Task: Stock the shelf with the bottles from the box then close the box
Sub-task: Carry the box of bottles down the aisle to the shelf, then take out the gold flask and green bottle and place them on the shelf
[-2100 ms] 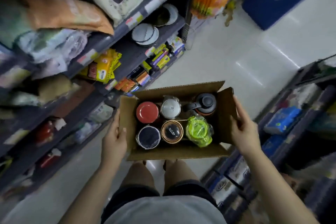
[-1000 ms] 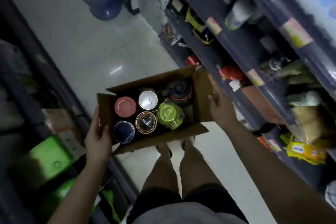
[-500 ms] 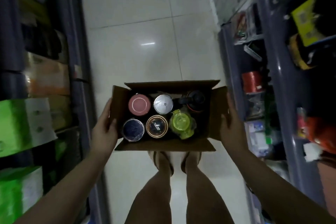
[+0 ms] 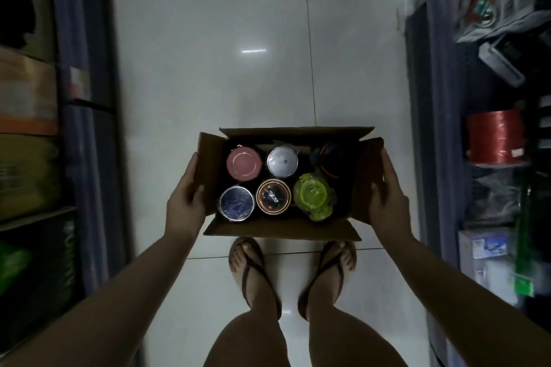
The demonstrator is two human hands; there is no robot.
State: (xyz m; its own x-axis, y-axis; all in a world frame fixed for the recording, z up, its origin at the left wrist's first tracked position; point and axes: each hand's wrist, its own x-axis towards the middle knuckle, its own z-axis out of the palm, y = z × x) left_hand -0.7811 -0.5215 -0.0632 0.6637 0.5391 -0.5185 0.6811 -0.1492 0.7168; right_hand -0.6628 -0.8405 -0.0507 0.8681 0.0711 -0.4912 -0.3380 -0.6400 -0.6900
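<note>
I hold the box (image 4: 280, 229) level between my left hand (image 4: 186, 202) and right hand (image 4: 386, 202), each clamped on a side flap; I should lower it flat so nothing tips. Six bottles (image 4: 273, 197) stand upright inside, between my palms

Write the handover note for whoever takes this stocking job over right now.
Left hand grips the box's left side; right hand grips its right side.
The box is carried above the floor in the aisle, flaps open.
Six bottles stand inside, lids up.
Done: nothing stocked.
Left: shelve all six, then close the flaps.
</note>
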